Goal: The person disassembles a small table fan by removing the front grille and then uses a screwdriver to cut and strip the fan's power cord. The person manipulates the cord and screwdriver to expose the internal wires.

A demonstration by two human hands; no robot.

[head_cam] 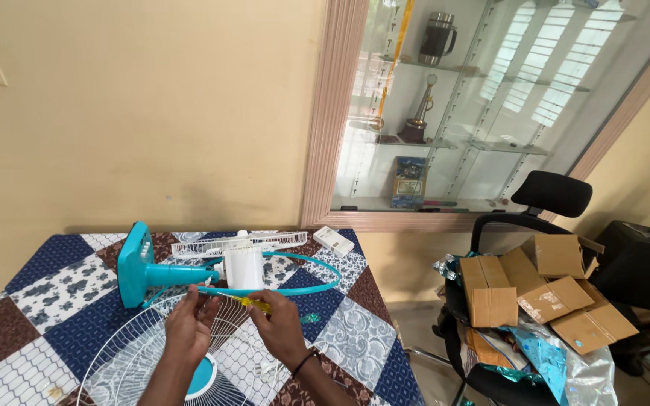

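item: partly assembled table fan, lying on a table covered with a patchwork cloth of navy, brown and white floral squares point(47, 289). components: a teal plastic fan base and stem point(144, 272) tipped on its side at the left; a white cylindrical plastic motor housing point(244, 265) at the end of the stem, near the middle of the table; a thin teal plastic guard ring point(317, 269) looping around the housing; a white wire rear grille point(238, 242) lying flat behind it; a round white wire front grille with teal centre disc point(137, 353) at the near edge, under the forearms. left hand point(189, 325): fingers drawn together at the near edge of the ring, just below the housing; whether they pinch the ring or a small fastener cannot be told. right hand point(280, 327): closed around a slim screwdriver with yellow translucent handle point(256, 303), tip pointing left toward the left fingertips. handling notes, as judgement: keep the driver in line with the fastener, steady the ring with the left fingers, press lightly before turning so the tip does not slip off onto the plastic. surroundings: small white rectangular box point(333, 240) at the far table corner; black office chair heaped with brown cardboard boxes point(543, 289) to the right; glass display cabinet point(483, 98) in the wall behind.
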